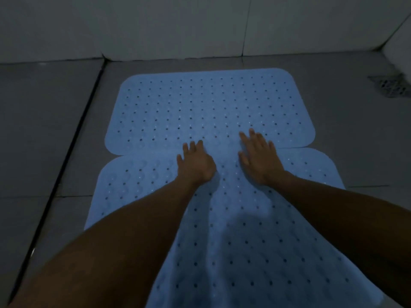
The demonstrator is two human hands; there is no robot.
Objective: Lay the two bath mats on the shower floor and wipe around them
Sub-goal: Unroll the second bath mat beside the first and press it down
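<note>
Two light blue perforated bath mats lie flat on the grey tiled shower floor (347, 134). The far mat (209, 103) sits near the back wall. The near mat (244, 230) lies in front of it, their long edges meeting or slightly overlapping. My left hand (195, 163) rests palm down with straight fingers across the seam. My right hand (259, 155) presses flat on the same seam, fingers spread onto the far mat. Neither hand holds anything. No cloth is in view.
A floor drain grate (391, 86) sits at the far right near the corner. White tiled walls (178, 25) close the back and right side. A dark floor groove (66, 156) runs diagonally along the left, with more grey tile beyond it.
</note>
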